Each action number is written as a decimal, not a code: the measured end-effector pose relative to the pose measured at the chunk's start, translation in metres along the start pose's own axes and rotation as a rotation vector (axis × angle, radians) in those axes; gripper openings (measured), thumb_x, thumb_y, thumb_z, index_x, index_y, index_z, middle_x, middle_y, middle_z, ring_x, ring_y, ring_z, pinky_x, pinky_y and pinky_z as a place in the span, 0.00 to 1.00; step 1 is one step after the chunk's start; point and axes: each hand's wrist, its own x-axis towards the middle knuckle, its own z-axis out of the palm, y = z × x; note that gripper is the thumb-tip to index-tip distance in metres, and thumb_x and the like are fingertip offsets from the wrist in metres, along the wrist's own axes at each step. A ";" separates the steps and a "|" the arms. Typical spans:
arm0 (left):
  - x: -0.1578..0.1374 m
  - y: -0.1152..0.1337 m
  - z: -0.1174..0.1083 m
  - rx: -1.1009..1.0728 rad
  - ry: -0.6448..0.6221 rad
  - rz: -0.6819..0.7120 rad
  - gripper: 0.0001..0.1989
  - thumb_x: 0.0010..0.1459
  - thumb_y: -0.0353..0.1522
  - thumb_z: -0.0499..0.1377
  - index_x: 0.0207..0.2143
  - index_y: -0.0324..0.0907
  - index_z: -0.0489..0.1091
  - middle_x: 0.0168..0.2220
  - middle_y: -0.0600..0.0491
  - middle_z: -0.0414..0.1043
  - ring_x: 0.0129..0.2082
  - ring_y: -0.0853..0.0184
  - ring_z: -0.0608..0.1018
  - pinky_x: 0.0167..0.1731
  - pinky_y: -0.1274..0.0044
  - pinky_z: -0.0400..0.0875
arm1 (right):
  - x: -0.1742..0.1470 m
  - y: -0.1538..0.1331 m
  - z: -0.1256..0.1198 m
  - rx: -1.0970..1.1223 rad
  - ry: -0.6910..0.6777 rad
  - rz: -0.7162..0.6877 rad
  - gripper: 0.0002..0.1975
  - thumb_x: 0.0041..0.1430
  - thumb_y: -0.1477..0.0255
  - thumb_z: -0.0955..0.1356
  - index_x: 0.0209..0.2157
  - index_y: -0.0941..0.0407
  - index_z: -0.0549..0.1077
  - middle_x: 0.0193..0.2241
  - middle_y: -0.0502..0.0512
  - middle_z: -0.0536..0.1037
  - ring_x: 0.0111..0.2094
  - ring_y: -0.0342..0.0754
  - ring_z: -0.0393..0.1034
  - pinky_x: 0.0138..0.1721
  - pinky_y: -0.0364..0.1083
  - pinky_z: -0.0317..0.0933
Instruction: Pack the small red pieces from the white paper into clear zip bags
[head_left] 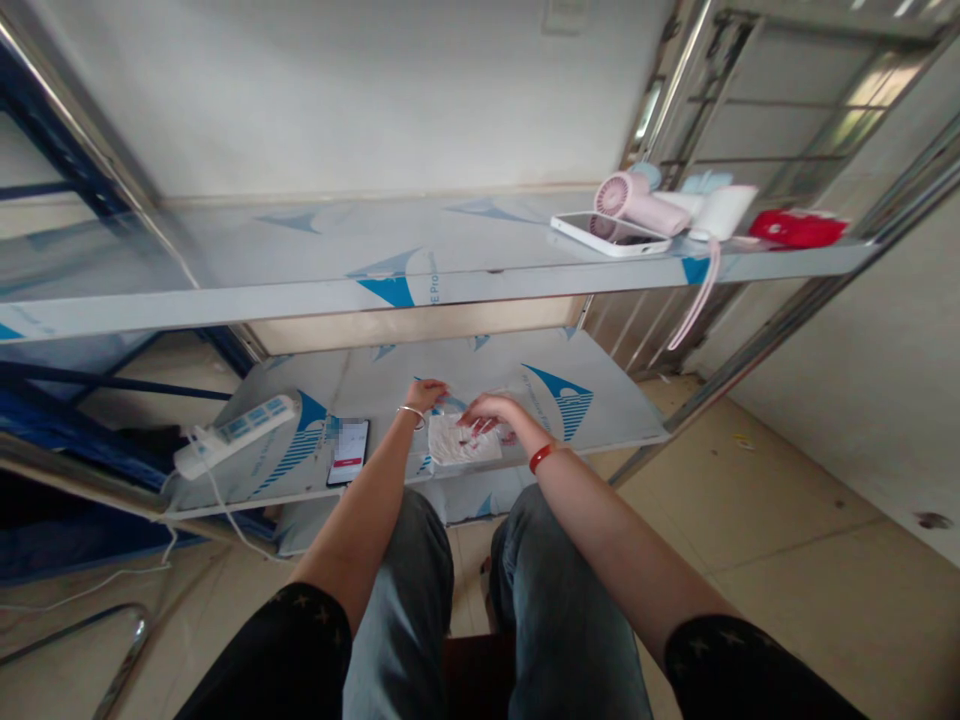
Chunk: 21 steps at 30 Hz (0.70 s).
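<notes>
On the lower shelf, my left hand [427, 394] has its fingers pressed together at the edge of some clear, shiny plastic [453, 403]; what they pinch is too small to tell. Just right of it my right hand [491, 409] hangs over a crumpled white sheet [444, 446], like tissue or a flat packet. Its fingers are bent downward, with the tips apart. Small dark red spots show by those fingertips, and I cannot tell whether they are nails or loose bits. A phone [349, 452] with a lit screen lies left of my left forearm.
A white power strip [236, 436] with a cable sits at the lower shelf's left end. Above, the upper shelf's front edge [300, 298] runs across. It bears a white-framed phone [609, 236], a pink handheld fan [637, 203], a white item [724, 212] and a red packet [799, 229].
</notes>
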 end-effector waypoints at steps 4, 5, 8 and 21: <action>-0.002 -0.006 -0.009 -0.049 0.053 0.003 0.08 0.55 0.33 0.60 0.37 0.40 0.75 0.37 0.49 0.80 0.29 0.70 0.79 0.24 0.83 0.65 | 0.005 -0.004 0.002 0.001 0.007 -0.029 0.08 0.52 0.73 0.73 0.35 0.60 0.75 0.26 0.51 0.78 0.22 0.38 0.70 0.31 0.38 0.67; -0.002 -0.007 -0.011 -0.062 0.068 0.004 0.08 0.55 0.33 0.60 0.37 0.40 0.75 0.37 0.49 0.80 0.29 0.70 0.79 0.24 0.83 0.66 | 0.007 -0.005 0.003 -0.001 0.007 -0.034 0.08 0.52 0.73 0.74 0.35 0.60 0.75 0.25 0.50 0.77 0.22 0.37 0.69 0.31 0.38 0.67; -0.001 -0.010 -0.014 -0.098 0.119 0.008 0.07 0.54 0.32 0.61 0.35 0.39 0.76 0.35 0.49 0.80 0.28 0.70 0.79 0.24 0.83 0.67 | 0.011 -0.009 0.007 -0.015 -0.013 -0.021 0.09 0.50 0.73 0.74 0.32 0.60 0.74 0.24 0.50 0.76 0.21 0.39 0.69 0.30 0.40 0.67; -0.001 -0.013 -0.023 -0.203 0.302 0.004 0.11 0.57 0.32 0.58 0.42 0.37 0.72 0.34 0.46 0.80 0.25 0.70 0.80 0.25 0.82 0.72 | 0.004 -0.027 0.018 0.181 -0.007 -0.114 0.06 0.56 0.70 0.70 0.33 0.58 0.75 0.25 0.49 0.78 0.23 0.39 0.69 0.30 0.39 0.64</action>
